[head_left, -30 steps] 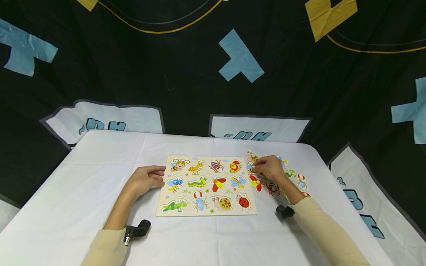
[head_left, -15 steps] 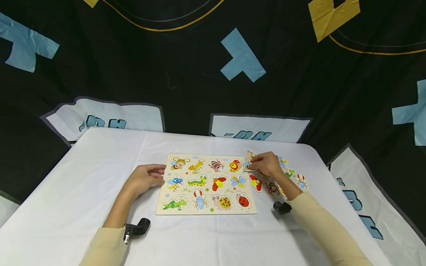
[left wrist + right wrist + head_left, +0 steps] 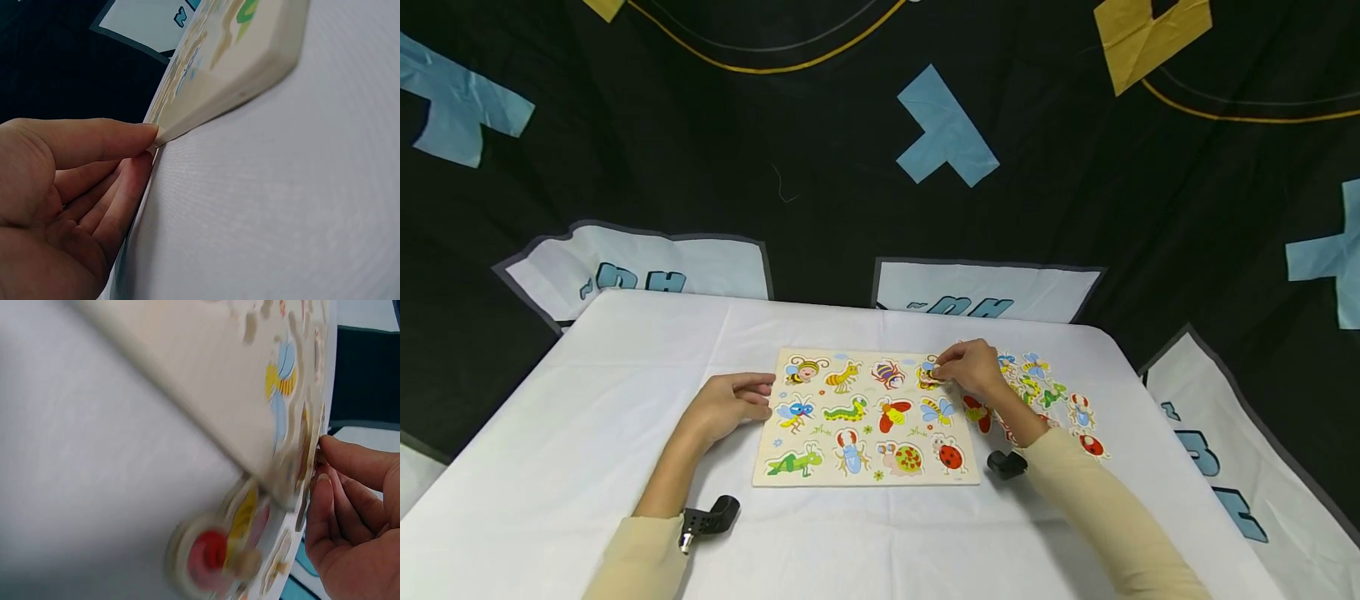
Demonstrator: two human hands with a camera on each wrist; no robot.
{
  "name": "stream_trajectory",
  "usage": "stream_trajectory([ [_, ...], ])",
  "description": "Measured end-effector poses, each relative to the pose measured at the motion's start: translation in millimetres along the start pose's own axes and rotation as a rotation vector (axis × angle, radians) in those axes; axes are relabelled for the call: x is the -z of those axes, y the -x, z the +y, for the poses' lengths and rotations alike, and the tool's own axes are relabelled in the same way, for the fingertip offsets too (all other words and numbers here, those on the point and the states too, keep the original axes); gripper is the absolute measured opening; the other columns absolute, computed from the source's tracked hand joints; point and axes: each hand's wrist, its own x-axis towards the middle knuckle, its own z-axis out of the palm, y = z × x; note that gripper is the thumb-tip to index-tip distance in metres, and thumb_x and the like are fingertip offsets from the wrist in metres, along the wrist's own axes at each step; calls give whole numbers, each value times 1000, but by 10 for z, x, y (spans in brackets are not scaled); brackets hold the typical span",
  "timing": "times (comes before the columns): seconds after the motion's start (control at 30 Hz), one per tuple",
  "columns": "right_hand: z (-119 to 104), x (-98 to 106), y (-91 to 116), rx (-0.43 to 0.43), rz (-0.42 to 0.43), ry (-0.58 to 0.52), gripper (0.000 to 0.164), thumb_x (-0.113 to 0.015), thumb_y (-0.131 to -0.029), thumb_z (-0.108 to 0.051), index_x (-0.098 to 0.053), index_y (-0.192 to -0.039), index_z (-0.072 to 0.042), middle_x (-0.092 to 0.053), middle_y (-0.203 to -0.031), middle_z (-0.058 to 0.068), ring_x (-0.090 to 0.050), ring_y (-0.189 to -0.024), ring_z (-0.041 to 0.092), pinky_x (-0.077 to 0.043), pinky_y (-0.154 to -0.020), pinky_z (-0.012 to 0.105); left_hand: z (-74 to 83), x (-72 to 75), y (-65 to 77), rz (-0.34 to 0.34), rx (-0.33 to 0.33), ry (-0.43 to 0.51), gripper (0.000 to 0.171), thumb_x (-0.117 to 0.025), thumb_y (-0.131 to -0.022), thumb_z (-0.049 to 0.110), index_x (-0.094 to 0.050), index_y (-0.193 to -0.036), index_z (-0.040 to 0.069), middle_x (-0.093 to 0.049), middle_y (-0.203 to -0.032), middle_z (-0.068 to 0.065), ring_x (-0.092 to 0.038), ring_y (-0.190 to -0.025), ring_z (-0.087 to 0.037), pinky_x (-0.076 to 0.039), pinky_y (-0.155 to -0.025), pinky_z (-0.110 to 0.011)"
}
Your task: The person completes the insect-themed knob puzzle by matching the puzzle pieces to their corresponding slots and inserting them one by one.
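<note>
Puzzle board (image 3: 871, 390) is lying flat in front of you, a pale rectangle looking like wood, yes?

Yes, and it is resting on creased white cloth (image 3: 820, 542), brightly coloured creatures filling its face in three rows. Its edge is looking thick and smooth.

What are you having beside it?

Loose pieces (image 3: 1080, 411) are clustering on your right, flat, curvy cut-outs wearing pale borders.

And your hands?

Your left hand (image 3: 730, 404) is touching the board's left edge, fingers bending loosely, a gap showing behind the tips. Your right hand (image 3: 973, 367) is pinching a bee piece (image 3: 927, 377) over the far right corner; your fingers are partly hiding it, so its seating is staying unclear.

Smallest detail?

A stubby, rounded knob (image 3: 247, 564) is standing up from a red-and-yellow piece (image 3: 209, 553), blurring a little.
</note>
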Motion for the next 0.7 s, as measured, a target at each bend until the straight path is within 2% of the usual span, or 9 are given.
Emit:
stream_trajectory([
  [0.2,-149,-118,-10,-25,-3,-24,14,-83,-82,-21,-80,-90,-10,-76,-89,6,-61,-88,22,-46,-69,28,-23,-12,-8,0,-9,-5,59,-79,-82,7,-62,-138,5,-70,-121,-12,-67,-95,-14,-47,-84,-27],
  [0.4,-293,-224,-26,4,7,-23,13,-84,-81,-21,-80,-89,-11,-76,-85,4,-62,-82,19,-46,-70,28,-33,4,-5,-4,-5,4,59,-79,-82,8,-62,-138,6,-70,-122,-12,-67,-96,-15,-48,-84,-26],
  [0.7,-443,-390,-35,51,-15,-118,11,-84,-80,-17,-80,-87,-9,-76,-81,3,-62,-76,16,-45,-64,25,-23,-11,-8,1,-7,3,59,-79,-82,7,-62,-138,6,-70,-122,-12,-67,-96,-15,-48,-85,-27],
])
